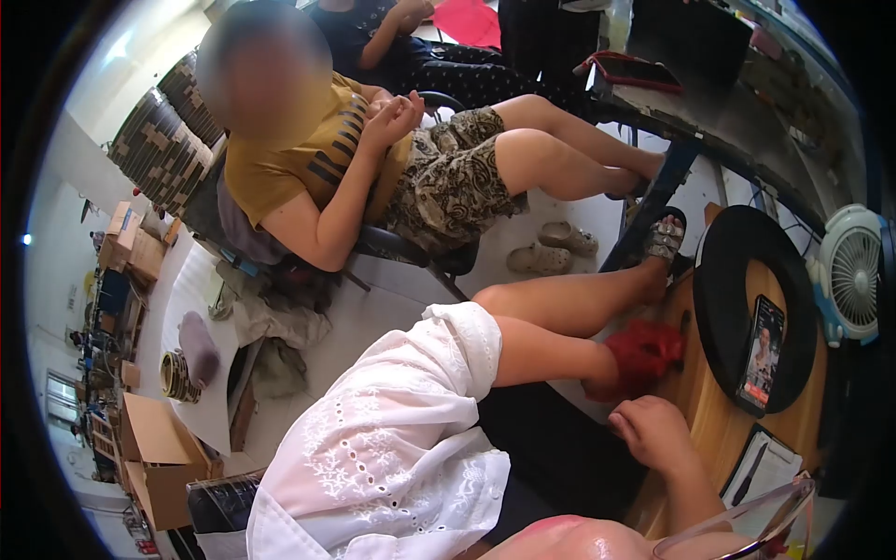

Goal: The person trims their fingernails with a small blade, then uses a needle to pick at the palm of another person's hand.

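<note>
My right hand (653, 434) is near the edge of the wooden table (681, 401), with its fingers curled in and no object showing in them. My left hand is out of view. A lit phone (761, 357) shows a video of a person and leans on a black oval ring (714, 308) on the table. Nearer my forearm lies a notepad (775, 467) with a dark pen (744, 487) across it. Part of a pair of glasses (747, 534) crosses the bottom right corner, in front of my arm.
A light blue and white fan (851, 275) stands beyond the ring. Across from me a person in a yellow shirt (317, 154) sits with hands together; another person (359, 42) sits behind. Clogs (551, 250) lie on the floor. An open cardboard box (159, 429) stands at left.
</note>
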Tool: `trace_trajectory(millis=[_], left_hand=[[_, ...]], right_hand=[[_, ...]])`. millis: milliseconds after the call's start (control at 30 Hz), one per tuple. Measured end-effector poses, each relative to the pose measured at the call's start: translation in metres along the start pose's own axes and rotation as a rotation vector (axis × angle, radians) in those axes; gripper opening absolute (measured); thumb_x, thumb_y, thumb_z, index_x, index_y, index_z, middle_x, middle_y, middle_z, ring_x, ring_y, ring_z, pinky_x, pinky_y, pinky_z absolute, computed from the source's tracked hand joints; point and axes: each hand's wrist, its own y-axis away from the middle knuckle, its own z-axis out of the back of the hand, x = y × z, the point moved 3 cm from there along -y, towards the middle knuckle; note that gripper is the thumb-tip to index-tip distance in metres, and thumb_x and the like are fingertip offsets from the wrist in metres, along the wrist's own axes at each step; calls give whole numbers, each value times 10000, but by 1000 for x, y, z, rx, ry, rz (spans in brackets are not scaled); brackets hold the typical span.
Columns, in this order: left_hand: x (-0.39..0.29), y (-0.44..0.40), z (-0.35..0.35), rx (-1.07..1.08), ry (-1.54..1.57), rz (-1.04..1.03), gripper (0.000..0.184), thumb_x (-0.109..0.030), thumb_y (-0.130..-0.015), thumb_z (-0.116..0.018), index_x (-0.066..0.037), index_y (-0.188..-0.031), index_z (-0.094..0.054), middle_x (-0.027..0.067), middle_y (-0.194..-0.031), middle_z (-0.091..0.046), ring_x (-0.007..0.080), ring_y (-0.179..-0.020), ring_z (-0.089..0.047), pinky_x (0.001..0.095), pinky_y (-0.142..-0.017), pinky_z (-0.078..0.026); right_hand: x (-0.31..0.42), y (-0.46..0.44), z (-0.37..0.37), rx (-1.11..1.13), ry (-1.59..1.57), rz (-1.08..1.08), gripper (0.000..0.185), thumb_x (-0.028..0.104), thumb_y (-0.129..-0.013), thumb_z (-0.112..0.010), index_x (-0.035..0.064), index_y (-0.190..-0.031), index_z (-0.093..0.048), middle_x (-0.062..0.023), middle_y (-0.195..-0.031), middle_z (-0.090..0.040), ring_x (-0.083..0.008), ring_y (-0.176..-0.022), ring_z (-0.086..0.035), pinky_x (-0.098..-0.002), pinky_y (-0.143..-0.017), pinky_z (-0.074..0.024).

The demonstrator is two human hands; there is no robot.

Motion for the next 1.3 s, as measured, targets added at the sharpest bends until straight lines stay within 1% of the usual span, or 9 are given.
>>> trace_trajectory(millis=[33,200,500,600,733,867,967,1067,1300], left_hand=[[6,9,-17,462,-303,57,327,-356,-860,-658,-156,-1118,-656,85,-1111,-666,291,-1061,-625,428,-924,-472],[-10,12,-2,507,-299,-96,299,-338,-834,-690,-149,-1065,-681,74,-1103,-677,273,-1066,-627,418,-885,-492],[1,-3,37,151,-288,56,293,-276,-877,-573,-52,-1063,-605,176,-990,-679,286,-890,-664,404,-771,-500],[-78,50,126,24,-161,158,233,-284,-890,-569,-81,-983,-637,158,-935,-678,324,-819,-656,429,-711,-500],[-122,125,175,-261,233,-63,128,-172,-905,-600,-79,-957,-672,124,-817,-673,338,-798,-639,422,-720,-496],[-189,194,231,-640,59,-135,95,-150,-894,-635,-60,-902,-664,103,-819,-669,250,-761,-647,378,-732,-494],[-253,229,245,-1372,-143,-372,157,-135,-865,-647,-168,-1013,-685,15,-791,-625,226,-771,-612,443,-796,-480],[-289,245,237,-1975,-164,-966,154,-138,-872,-608,-218,-995,-655,-40,-885,-592,223,-924,-559,457,-954,-390],[-326,249,237,-1807,-218,-1031,88,-234,-922,-580,-158,-946,-618,-25,-955,-602,244,-1040,-537,455,-1053,-295]], right_hand=[[0,0,-1,-2,-4,3,127,173,-880,-624,76,-955,-653,-137,-881,-669,-347,-890,-625,-429,-826,-487],[7,-1,7,-222,-96,102,62,74,-830,-608,66,-887,-630,-130,-816,-657,-355,-848,-626,-436,-835,-476],[22,-2,31,-543,-67,308,151,28,-764,-676,52,-907,-632,-122,-839,-634,-321,-803,-619,-425,-788,-481],[30,14,43,-618,-81,268,130,39,-779,-680,56,-901,-640,-121,-824,-633,-316,-783,-616,-408,-740,-480],[45,59,85,-835,-28,249,159,38,-822,-659,67,-978,-649,-95,-831,-650,-274,-730,-612,-373,-670,-473],[68,150,122,-1224,130,304,147,203,-978,-532,59,-961,-558,-79,-789,-557,-188,-620,-497,-336,-561,-378],[103,183,126,-1455,281,396,77,148,-915,-566,85,-894,-526,-76,-782,-525,-183,-625,-479,-330,-548,-333],[127,192,116,-1731,193,530,240,281,-980,-471,101,-822,-483,-27,-728,-485,-137,-586,-385,-330,-569,-279],[160,201,109,-1675,47,670,201,441,-977,-512,253,-945,-574,11,-716,-479,-114,-566,-349,-303,-587,-252]])
